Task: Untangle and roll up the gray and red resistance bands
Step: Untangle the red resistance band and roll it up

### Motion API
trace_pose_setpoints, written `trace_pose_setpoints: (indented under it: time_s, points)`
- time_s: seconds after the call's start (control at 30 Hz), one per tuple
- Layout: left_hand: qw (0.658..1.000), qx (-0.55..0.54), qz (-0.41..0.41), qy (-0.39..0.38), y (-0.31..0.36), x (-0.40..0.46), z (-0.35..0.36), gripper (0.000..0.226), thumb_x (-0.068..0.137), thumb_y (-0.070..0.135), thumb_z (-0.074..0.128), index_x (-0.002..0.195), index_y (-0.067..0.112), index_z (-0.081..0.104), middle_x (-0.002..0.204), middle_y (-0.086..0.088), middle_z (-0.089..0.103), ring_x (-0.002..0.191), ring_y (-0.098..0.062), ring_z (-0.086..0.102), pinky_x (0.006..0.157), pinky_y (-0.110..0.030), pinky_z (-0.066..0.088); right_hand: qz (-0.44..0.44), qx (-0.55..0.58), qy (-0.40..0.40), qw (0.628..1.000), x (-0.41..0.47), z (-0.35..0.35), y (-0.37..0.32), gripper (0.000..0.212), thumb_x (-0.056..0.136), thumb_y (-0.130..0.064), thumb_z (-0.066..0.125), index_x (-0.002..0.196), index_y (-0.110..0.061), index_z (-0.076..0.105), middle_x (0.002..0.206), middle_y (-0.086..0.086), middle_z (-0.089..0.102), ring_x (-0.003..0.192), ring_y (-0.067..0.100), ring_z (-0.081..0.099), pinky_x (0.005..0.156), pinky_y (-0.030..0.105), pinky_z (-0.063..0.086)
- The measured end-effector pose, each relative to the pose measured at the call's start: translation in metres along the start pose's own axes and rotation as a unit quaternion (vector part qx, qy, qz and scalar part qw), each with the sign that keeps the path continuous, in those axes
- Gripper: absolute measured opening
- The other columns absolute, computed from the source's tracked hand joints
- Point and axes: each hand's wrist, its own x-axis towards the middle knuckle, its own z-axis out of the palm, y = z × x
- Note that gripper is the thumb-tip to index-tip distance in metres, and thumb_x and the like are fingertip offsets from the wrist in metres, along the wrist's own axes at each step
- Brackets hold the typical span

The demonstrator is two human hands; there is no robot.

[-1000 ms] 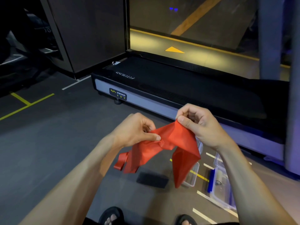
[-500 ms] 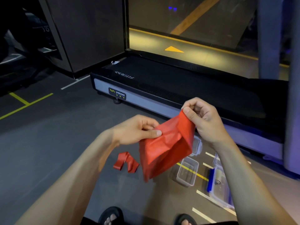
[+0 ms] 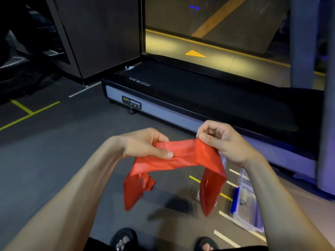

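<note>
Here both hands hold the red resistance band (image 3: 183,156) up in the air above the dark floor (image 3: 54,160), in front of a treadmill (image 3: 208,98). The left hand (image 3: 145,144) pinches it between thumb and curled fingers, the right hand (image 3: 224,140) grips its other part likewise; a flat span runs between them and both ends hang down. A clear plastic box (image 3: 248,201) sits on the floor to the right.

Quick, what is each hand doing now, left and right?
Left hand: closed, pinching the red band.
Right hand: closed, pinching the same band at its fold.
</note>
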Motion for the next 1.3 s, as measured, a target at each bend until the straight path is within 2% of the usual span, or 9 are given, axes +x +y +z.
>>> trace_pose_setpoints:
  time_s: [0.1,0.23,0.37,0.5,0.7,0.9,1.03,1.13,1.3]
  points:
    - [1.0,-0.017,0.011,-0.014,0.001,-0.001,0.002,0.013,0.089,0.021,0.076,0.084,0.013,0.067,0.075,0.002,0.065,0.066,-0.007,0.06,0.062,-0.019,0.05,0.008,-0.012,-0.015,1.0,0.0,0.003,-0.001,0.015,0.094,-0.02,0.065,0.095,-0.005,0.066,0.079,-0.001,0.064,0.072,0.01,0.055,0.065,0.018,0.044]
    - [1.0,0.021,-0.005,-0.008,-0.001,0.001,0.0,0.012,0.09,0.019,0.078,0.088,0.011,0.07,0.081,-0.003,0.069,0.071,-0.012,0.063,0.066,-0.027,0.051,0.014,-0.025,0.0,1.0,0.001,0.003,0.003,0.014,0.096,-0.025,0.068,0.094,-0.011,0.069,0.081,0.005,0.065,0.075,0.018,0.055,0.068,0.026,0.045]
    - [1.0,0.015,-0.01,-0.006,-0.003,0.003,0.005,0.009,0.089,0.013,0.078,0.084,0.018,0.074,0.085,-0.003,0.075,0.076,-0.014,0.067,0.072,-0.029,0.054,0.0,-0.026,-0.004,1.0,0.003,0.007,0.002,0.014,0.095,-0.025,0.067,0.094,-0.011,0.068,0.079,0.001,0.065,0.073,0.016,0.055,0.066,0.021,0.045]
    - [0.998,0.06,0.001,0.027,-0.008,0.011,0.011,0.01,0.088,0.009,0.079,0.087,0.005,0.07,0.082,-0.009,0.074,0.076,-0.012,0.064,0.075,-0.029,0.052,-0.005,-0.035,-0.005,0.999,0.004,0.012,0.002,0.012,0.097,-0.021,0.067,0.094,-0.01,0.068,0.078,-0.001,0.065,0.07,0.011,0.055,0.064,0.018,0.044]
    - [0.995,0.057,0.041,0.069,-0.009,0.011,0.008,0.01,0.093,0.017,0.076,0.091,0.007,0.075,0.091,-0.013,0.077,0.083,-0.01,0.067,0.085,-0.026,0.052,-0.043,-0.081,0.047,0.995,0.005,0.007,-0.002,0.008,0.1,-0.01,0.065,0.092,-0.01,0.067,0.081,0.005,0.064,0.075,0.013,0.058,0.07,0.022,0.047]
    - [0.995,0.043,0.07,0.049,-0.008,0.009,0.008,0.01,0.098,0.015,0.067,0.096,0.008,0.073,0.083,0.001,0.075,0.082,-0.003,0.064,0.083,-0.019,0.049,-0.071,-0.094,0.071,0.99,0.003,0.008,-0.008,0.007,0.1,-0.011,0.065,0.093,-0.01,0.067,0.084,0.017,0.063,0.076,0.015,0.058,0.072,0.025,0.047]
    - [0.993,0.024,0.091,0.068,-0.012,0.012,0.009,0.011,0.1,0.014,0.064,0.101,0.006,0.072,0.092,-0.023,0.074,0.085,-0.016,0.064,0.086,-0.029,0.052,-0.086,-0.104,0.08,0.988,0.002,0.009,-0.013,0.007,0.1,-0.011,0.064,0.094,-0.007,0.067,0.083,0.015,0.063,0.075,0.015,0.058,0.07,0.027,0.048]
    - [0.985,0.037,0.113,0.126,-0.014,0.015,0.011,0.007,0.097,0.018,0.07,0.102,0.015,0.074,0.09,-0.017,0.076,0.08,-0.017,0.063,0.08,-0.037,0.051,-0.095,-0.104,0.095,0.986,0.002,0.008,-0.015,0.007,0.099,-0.012,0.065,0.094,-0.007,0.067,0.081,0.011,0.063,0.074,0.013,0.057,0.069,0.026,0.047]
    - [0.971,0.035,0.161,0.175,-0.015,0.016,0.018,0.004,0.093,0.01,0.074,0.094,0.011,0.071,0.076,-0.002,0.073,0.072,-0.009,0.061,0.076,-0.029,0.048,-0.103,-0.107,0.117,0.982,0.0,0.007,-0.016,0.007,0.099,-0.013,0.065,0.093,-0.011,0.067,0.083,0.012,0.063,0.074,0.016,0.056,0.068,0.029,0.046]
